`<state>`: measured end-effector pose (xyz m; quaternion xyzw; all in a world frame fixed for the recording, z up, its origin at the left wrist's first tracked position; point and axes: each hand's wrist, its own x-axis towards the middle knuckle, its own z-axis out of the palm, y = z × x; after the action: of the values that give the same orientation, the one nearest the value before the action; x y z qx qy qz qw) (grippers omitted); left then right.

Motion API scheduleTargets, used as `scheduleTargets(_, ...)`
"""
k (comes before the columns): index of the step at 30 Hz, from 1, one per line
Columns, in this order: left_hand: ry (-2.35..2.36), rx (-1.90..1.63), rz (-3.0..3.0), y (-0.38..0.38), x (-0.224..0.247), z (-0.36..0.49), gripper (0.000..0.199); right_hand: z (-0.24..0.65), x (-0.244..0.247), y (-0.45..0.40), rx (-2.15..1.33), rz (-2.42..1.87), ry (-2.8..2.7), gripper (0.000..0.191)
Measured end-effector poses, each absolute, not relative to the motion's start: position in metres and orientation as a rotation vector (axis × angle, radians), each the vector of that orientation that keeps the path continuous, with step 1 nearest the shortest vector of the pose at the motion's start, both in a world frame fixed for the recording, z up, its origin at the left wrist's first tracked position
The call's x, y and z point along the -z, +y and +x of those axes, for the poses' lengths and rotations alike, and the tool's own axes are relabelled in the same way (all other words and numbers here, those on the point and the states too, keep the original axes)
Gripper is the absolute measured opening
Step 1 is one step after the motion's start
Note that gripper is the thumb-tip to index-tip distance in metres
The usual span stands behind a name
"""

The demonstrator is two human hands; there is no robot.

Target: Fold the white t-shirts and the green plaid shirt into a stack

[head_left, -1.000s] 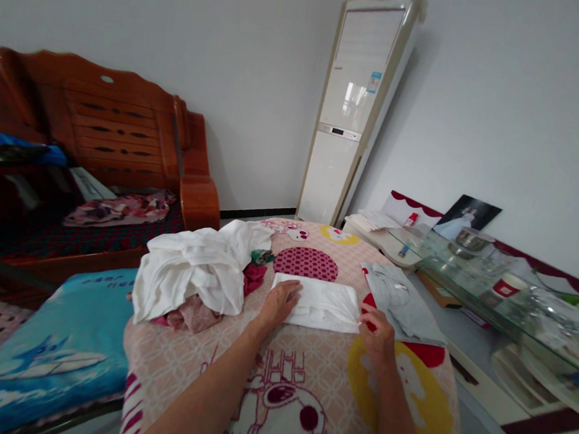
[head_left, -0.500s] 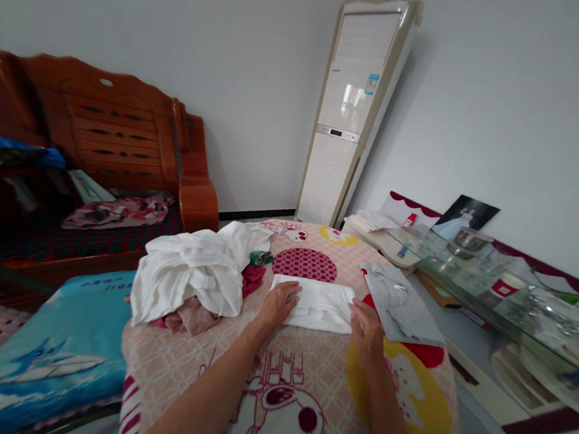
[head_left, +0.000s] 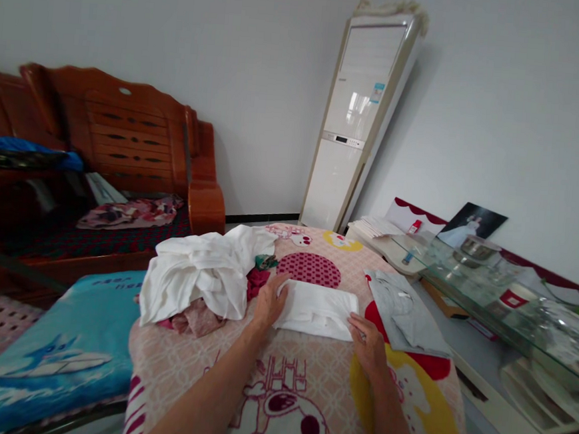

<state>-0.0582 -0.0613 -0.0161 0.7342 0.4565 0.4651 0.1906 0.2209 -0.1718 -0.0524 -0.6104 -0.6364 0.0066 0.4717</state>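
A white garment [head_left: 318, 309], folded into a flat rectangle, lies on the patterned cloth of the table [head_left: 303, 358]. My left hand [head_left: 269, 301] is at its left edge, fingers stretched forward along the side. At the right edge, my right hand [head_left: 368, 342] has its fingertips and thumb closed on the cloth. Left of my left hand sits a loose heap of white clothing [head_left: 200, 270] with a dusty pink piece [head_left: 200, 318] under it. A folded grey garment [head_left: 409, 311] lies right of my right hand.
A glass shelf [head_left: 484, 292] with a metal bowl [head_left: 478, 250] and a cup runs along the right. A blue printed cushion [head_left: 69, 340] is at the left, a wooden sofa [head_left: 130, 137] behind it. A tall air conditioner [head_left: 343, 134] stands in the far corner.
My left hand has moved off the top of the white garment to its left edge. My right hand stays at the right edge. The whole view has shifted slightly.
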Motion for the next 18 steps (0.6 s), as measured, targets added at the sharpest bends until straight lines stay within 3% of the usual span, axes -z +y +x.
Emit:
scheduleTargets(8, 1.419, -0.822, 2.353, -0.056, 0.029, -0.066, 0.039, 0.22, 0.054, -0.171, -0.026, -1.493, -1.555, 0.027)
scheduleTargets(18, 1.449, -1.023, 2.241, -0.043, 0.038, -0.071, 0.042, 0.219, 0.053, -0.173, -0.055, -1.507, -1.539, 0.027)
